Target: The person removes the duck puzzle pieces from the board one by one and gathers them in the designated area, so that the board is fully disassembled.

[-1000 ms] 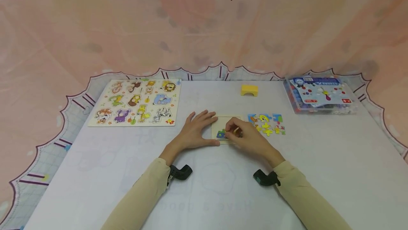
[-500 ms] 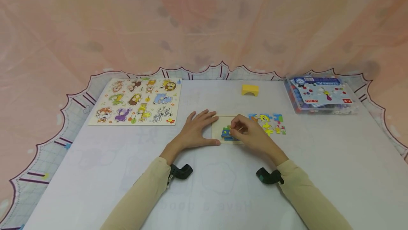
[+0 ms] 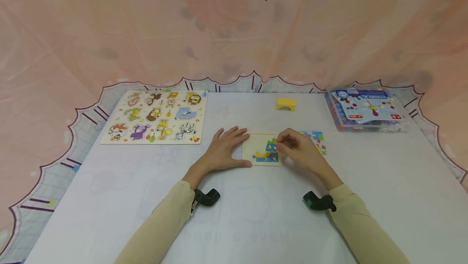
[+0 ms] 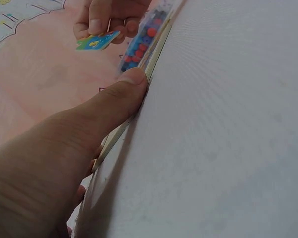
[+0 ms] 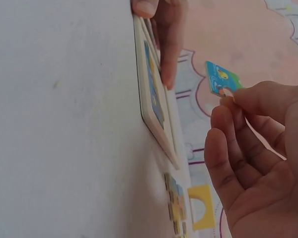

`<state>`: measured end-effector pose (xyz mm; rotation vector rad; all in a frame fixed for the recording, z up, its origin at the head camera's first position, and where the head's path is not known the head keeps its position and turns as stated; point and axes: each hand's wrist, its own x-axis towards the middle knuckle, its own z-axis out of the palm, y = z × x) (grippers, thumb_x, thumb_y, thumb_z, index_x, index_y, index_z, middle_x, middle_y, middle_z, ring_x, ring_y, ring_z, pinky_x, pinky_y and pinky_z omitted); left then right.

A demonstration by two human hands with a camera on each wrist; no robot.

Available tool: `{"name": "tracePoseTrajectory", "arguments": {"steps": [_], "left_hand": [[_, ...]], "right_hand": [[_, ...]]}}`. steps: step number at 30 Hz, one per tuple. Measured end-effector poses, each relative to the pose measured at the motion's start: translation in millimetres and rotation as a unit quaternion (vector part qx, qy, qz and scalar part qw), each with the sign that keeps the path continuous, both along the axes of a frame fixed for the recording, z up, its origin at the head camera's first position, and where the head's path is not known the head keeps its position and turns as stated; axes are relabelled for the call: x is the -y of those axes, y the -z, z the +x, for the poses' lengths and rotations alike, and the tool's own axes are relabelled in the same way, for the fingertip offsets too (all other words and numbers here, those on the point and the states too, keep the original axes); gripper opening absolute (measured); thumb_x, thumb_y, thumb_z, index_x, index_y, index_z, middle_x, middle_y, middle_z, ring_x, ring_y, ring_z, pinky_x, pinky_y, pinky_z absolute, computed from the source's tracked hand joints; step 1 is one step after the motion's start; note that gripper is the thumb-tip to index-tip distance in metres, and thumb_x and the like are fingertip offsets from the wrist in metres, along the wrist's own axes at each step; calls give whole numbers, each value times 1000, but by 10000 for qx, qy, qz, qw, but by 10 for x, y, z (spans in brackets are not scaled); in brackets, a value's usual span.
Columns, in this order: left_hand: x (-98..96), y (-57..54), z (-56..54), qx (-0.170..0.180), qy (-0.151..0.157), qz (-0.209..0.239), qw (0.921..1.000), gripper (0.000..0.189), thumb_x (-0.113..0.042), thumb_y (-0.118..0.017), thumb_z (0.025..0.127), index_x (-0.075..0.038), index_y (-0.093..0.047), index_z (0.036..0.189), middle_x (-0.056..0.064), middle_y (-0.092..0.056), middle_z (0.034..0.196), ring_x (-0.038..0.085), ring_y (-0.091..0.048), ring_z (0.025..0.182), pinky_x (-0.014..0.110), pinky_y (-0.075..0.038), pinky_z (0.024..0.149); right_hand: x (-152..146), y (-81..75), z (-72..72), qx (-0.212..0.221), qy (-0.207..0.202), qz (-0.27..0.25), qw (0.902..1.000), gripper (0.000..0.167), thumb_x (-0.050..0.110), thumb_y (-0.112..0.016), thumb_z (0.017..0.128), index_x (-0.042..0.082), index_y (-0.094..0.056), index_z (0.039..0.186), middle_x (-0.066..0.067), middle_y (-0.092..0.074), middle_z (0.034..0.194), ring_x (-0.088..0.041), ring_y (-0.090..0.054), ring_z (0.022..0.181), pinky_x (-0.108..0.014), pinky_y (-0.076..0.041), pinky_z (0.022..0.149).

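My right hand (image 3: 301, 150) pinches a blue and green jigsaw piece (image 5: 221, 78) between thumb and fingertips, and holds it above the right part of a small wooden puzzle tray (image 3: 252, 144). Along the tray's lower edge a blue and yellow strip of pieces (image 3: 267, 158) lies in place. My left hand (image 3: 226, 150) rests at the tray's left side with straight, spread fingers; its thumb (image 4: 131, 79) touches the near edge. Loose jigsaw pieces (image 3: 319, 137) lie to the right of the tray, partly hidden behind my right hand.
An animal puzzle board (image 3: 153, 117) lies at the back left. A yellow arch block (image 3: 285, 104) stands behind the tray. At the back right is a clear plastic box (image 3: 369, 109) of coloured beads with a printed card on top.
My right hand has moved to the right and lifted the jigsaw piece off the tray's lower area, uncovering the strip of pieces there. My left hand stays where it was.
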<state>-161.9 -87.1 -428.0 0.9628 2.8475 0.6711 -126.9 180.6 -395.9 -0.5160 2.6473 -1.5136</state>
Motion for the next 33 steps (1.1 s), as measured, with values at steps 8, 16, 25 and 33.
{"name": "tracePoseTrajectory", "arguments": {"steps": [8, 16, 25, 33], "left_hand": [[12, -3, 4, -31, 32, 18, 10000, 88, -64, -69, 72, -21, -42, 144, -5, -31, 154, 20, -18, 147, 52, -4, 118], [17, -20, 14, -12, 49, 52, 10000, 88, -63, -70, 72, -20, -42, 144, -4, -32, 154, 21, -18, 147, 53, -4, 118], [31, -26, 17, -80, 88, 119, 9999, 87, -60, -71, 72, -19, -43, 143, -2, -33, 154, 24, -20, 146, 55, -6, 117], [19, -20, 14, -51, 88, 108, 9999, 87, -62, -70, 72, -19, -42, 143, -3, -32, 154, 22, -19, 146, 54, -5, 118]], "right_hand": [[-142, 5, 23, 192, 74, 40, 9998, 15, 19, -64, 91, 9, -60, 101, -8, -65, 95, -15, -62, 83, -19, -52, 74], [-241, -3, 50, 247, -82, 65, 9996, 16, 19, -64, 91, 8, -61, 101, -9, -66, 93, -16, -62, 80, -21, -52, 69], [-352, 19, 73, 403, -122, 220, 9989, 21, 24, -64, 91, 8, -61, 104, -9, -66, 93, -16, -61, 78, -21, -52, 70], [-434, 25, 93, 502, -127, 469, 9976, 21, 25, -64, 90, 9, -61, 103, -8, -67, 91, -17, -61, 77, -20, -52, 68]]}}
